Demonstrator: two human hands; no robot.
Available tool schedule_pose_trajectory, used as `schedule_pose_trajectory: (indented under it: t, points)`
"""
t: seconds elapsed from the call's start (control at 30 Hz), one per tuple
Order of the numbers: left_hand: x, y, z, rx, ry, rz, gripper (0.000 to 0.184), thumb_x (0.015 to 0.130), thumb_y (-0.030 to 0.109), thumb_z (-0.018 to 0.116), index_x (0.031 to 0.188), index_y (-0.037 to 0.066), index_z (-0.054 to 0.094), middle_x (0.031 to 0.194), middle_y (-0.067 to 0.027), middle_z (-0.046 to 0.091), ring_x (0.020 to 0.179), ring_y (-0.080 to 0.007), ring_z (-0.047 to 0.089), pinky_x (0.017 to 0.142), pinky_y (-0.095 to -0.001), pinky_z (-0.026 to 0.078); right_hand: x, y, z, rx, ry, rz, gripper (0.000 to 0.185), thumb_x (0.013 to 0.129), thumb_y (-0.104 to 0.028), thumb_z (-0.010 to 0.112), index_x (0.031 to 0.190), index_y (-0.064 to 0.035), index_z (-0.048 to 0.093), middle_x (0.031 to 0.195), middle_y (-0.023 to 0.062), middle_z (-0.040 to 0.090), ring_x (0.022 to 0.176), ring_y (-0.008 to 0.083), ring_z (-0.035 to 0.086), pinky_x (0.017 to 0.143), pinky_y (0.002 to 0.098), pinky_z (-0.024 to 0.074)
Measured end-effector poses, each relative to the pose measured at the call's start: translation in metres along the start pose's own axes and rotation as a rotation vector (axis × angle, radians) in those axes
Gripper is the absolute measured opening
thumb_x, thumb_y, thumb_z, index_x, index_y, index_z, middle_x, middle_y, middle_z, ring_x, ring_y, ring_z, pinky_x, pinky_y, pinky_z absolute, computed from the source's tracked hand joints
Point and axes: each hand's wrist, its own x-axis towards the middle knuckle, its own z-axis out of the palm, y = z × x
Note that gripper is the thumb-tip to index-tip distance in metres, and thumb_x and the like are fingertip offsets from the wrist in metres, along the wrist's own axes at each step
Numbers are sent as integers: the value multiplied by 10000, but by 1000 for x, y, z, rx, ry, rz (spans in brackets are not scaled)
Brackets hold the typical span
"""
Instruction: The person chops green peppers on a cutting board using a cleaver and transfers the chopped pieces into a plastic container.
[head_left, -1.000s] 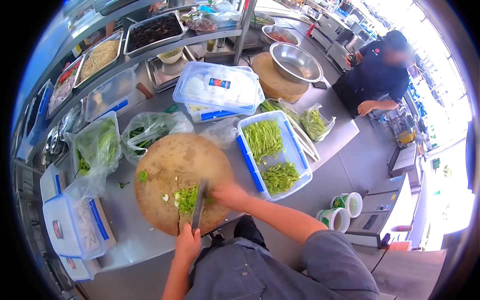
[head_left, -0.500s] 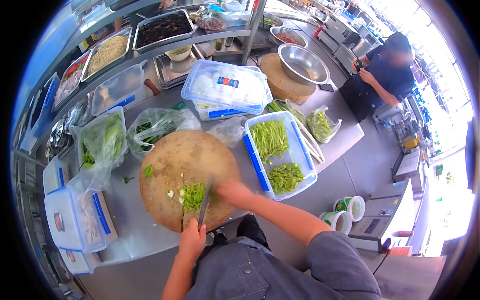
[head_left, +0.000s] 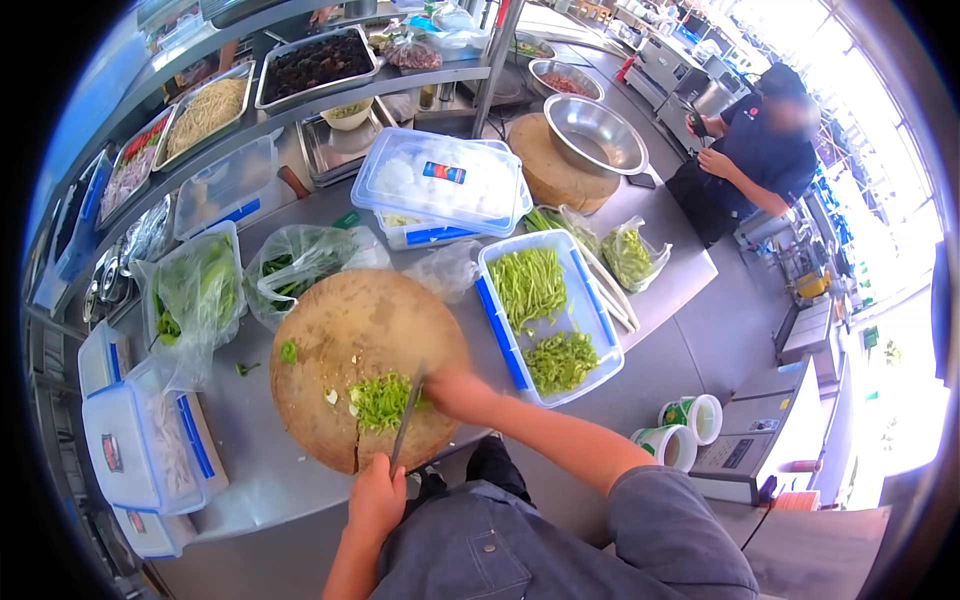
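My left hand [head_left: 378, 495] is closed round the handle of a knife [head_left: 405, 425], at the lower edge of a round wooden chopping board [head_left: 340, 310]. The blade stands on edge and points away from me. Left of it lies a pile of chopped green vegetable [head_left: 378, 402]. On the blade's right, my right hand [head_left: 455, 393] has its fingers bent over green vegetable, which they mostly hide. A green piece [head_left: 288, 352] and small white bits lie elsewhere on the board. Right of the board, a blue-edged clear tub [head_left: 590, 300] holds two heaps of cut greens.
Bagged greens [head_left: 300, 265] lie behind the board. Lidded boxes [head_left: 135, 445] stand at left, and another lidded box [head_left: 440, 180] behind. A steel bowl [head_left: 597, 135] rests on a second board [head_left: 550, 170]. Food trays fill the shelf [head_left: 400, 78]. A person [head_left: 760, 150] stands at upper right.
The knife blade has shifted slightly beside my right fingers, and its tilt differs a little. The other person's hands have come together in front of the body. The view swung right and back.
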Motion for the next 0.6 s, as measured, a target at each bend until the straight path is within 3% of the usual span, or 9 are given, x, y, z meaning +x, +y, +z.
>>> schedule_pose_trajectory:
  t: [0.13,0.27,0.47,0.6]
  points:
    - [15,-18,31,64,-8,-25,256,992,248,598,1014,23,478,818,-278,663,813,-528,628,712,-612,468,-2,2,1,-39,-9,-64,171,820,-113,666,985,-70,681,1056,103,634,1033,314,603,876,401,544]
    - [11,-14,14,9,24,15,241,996,238,587,1031,25,477,825,-277,665,813,-527,629,715,-610,468,-2,3,-2,-67,-52,-62,194,839,-119,666,1027,-71,682,1065,98,629,1020,311,597,878,396,541]
    - [7,-3,14,19,-13,12,230,1004,232,580,1044,20,501,836,-291,678,810,-513,649,733,-612,490,-8,4,5,39,104,-94,165,843,-114,665,1000,-67,652,1059,102,622,1018,316,598,873,400,543]
    - [24,-5,18,36,-11,-26,248,1002,240,580,1054,15,491,857,-295,672,831,-525,639,729,-613,477,-5,10,6,-5,54,-98,145,849,-113,662,984,-66,645,1063,105,622,1030,315,598,873,404,545]
